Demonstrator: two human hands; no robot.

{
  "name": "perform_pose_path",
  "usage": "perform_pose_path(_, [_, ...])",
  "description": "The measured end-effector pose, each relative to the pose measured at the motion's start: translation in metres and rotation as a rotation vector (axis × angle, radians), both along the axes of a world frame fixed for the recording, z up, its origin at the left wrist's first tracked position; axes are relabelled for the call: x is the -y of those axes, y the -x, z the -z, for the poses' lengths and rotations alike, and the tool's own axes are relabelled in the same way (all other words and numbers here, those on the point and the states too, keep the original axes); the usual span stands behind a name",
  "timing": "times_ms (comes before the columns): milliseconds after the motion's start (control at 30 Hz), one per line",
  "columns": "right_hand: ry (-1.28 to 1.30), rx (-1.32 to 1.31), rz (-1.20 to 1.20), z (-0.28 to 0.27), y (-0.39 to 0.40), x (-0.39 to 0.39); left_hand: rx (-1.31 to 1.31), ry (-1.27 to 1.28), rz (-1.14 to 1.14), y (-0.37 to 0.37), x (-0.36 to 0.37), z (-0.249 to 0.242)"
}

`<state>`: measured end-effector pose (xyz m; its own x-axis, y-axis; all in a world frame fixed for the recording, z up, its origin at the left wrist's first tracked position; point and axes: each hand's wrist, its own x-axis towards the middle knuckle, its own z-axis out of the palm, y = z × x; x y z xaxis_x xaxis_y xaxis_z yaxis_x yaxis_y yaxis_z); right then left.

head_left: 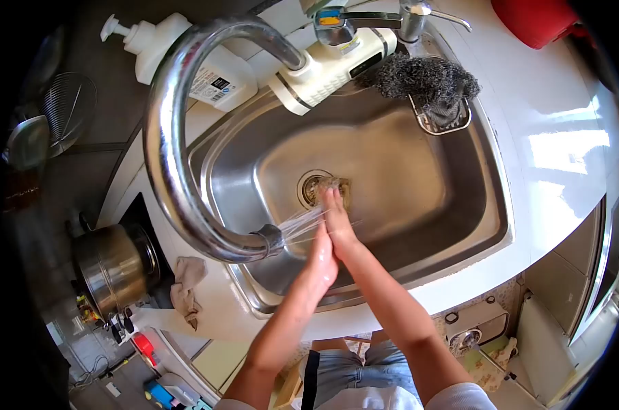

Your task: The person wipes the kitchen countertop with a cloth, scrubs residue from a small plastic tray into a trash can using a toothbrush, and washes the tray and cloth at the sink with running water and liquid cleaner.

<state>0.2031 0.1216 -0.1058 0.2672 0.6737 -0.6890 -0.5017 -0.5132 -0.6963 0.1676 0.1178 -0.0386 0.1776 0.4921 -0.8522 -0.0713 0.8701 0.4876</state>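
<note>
Palm to palm, my left hand (322,254) and my right hand (337,220) are pressed together over the steel sink (398,164). Fingers on the right hand are stretched out straight; those on the left are partly hidden behind it but look extended too. Neither holds an object that I can see. Running water (299,224) sprays onto both from the nozzle of the curved chrome faucet (164,130), just left of them. Beyond the fingertips lies the drain (312,188), with splashing water partly covering it.
A dark steel-wool scrubber (425,78) rests on a wire holder (468,117) at the sink's far right corner. Behind the sink stands a white pump bottle (224,78). A beige cloth (188,283) lies on the left counter, near a metal pot (108,266). A red container (535,20) sits far right.
</note>
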Motion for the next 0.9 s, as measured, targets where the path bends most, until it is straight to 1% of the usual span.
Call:
perform_pose_path(33, [-0.020, 0.110, -0.058, -0.002, 0.002, 0.002, 0.010, -0.044, -0.017, 0.004, 0.001, 0.006])
perform_pose_path(100, [-0.103, 0.294, -0.060, -0.013, 0.025, 0.021, 0.404, 0.060, -0.084, 0.025, -0.016, 0.029])
perform_pose_path(133, [-0.186, 0.478, -0.133, -0.021, 0.037, 0.027, 0.461, -0.084, 0.018, 0.039, -0.023, 0.044])
perform_pose_path(167, [-0.153, 0.324, -0.113, -0.032, 0.045, 0.031, 0.366, -0.144, 0.029, 0.040, -0.033, 0.041])
perform_pose_path(233, [-0.234, 0.383, 0.081, -0.025, 0.035, 0.020, 0.466, -0.108, -0.144, 0.029, -0.029, 0.038])
perform_pose_path(267, [-0.266, 0.061, 0.367, -0.024, 0.029, 0.012, 0.449, -0.033, -0.246, 0.024, -0.020, 0.028])
perform_pose_path(300, [-0.135, 0.010, 0.270, -0.012, 0.017, 0.011, 0.491, -0.050, -0.274, 0.032, -0.013, 0.040])
perform_pose_path(367, [-0.170, 0.145, 0.092, -0.001, 0.009, 0.013, 0.556, -0.100, -0.337, 0.033, -0.004, 0.038])
perform_pose_path(433, [-0.032, 0.229, -0.028, 0.006, -0.003, 0.011, 0.333, -0.088, -0.349, 0.018, 0.008, 0.029])
perform_pose_path(467, [0.037, 0.266, -0.084, 0.007, -0.007, 0.010, 0.211, -0.092, -0.389, 0.012, 0.012, 0.028])
perform_pose_path(500, [0.080, 0.196, -0.078, 0.008, -0.009, 0.008, 0.175, -0.089, -0.425, 0.006, 0.015, 0.023])
perform_pose_path(567, [0.167, 0.059, -0.064, 0.008, -0.015, 0.004, 0.005, -0.199, -0.278, 0.001, 0.023, 0.022])
perform_pose_path(600, [0.210, -0.006, -0.059, 0.008, -0.019, 0.002, 0.094, -0.295, -0.136, 0.000, 0.024, 0.018])
perform_pose_path(700, [0.241, -0.300, 0.177, 0.008, -0.041, 0.002, 0.330, -0.178, -0.175, 0.005, 0.018, -0.001])
perform_pose_path(733, [0.253, -0.317, 0.089, 0.001, -0.051, 0.006, 0.519, -0.145, -0.198, 0.013, 0.015, 0.006])
perform_pose_path(767, [0.132, -0.368, 0.148, 0.000, -0.048, 0.007, 0.589, -0.065, -0.302, 0.020, 0.012, 0.010])
perform_pose_path(833, [-0.116, -0.463, 0.264, -0.004, -0.046, 0.012, 0.665, -0.092, -0.215, 0.031, 0.003, 0.015])
perform_pose_path(867, [-0.158, -0.369, 0.259, -0.009, -0.050, 0.014, 0.578, -0.057, -0.222, 0.030, 0.001, 0.015])
perform_pose_path(900, [-0.141, -0.278, 0.268, -0.013, -0.053, 0.013, 0.497, -0.062, -0.210, 0.029, -0.001, 0.015])
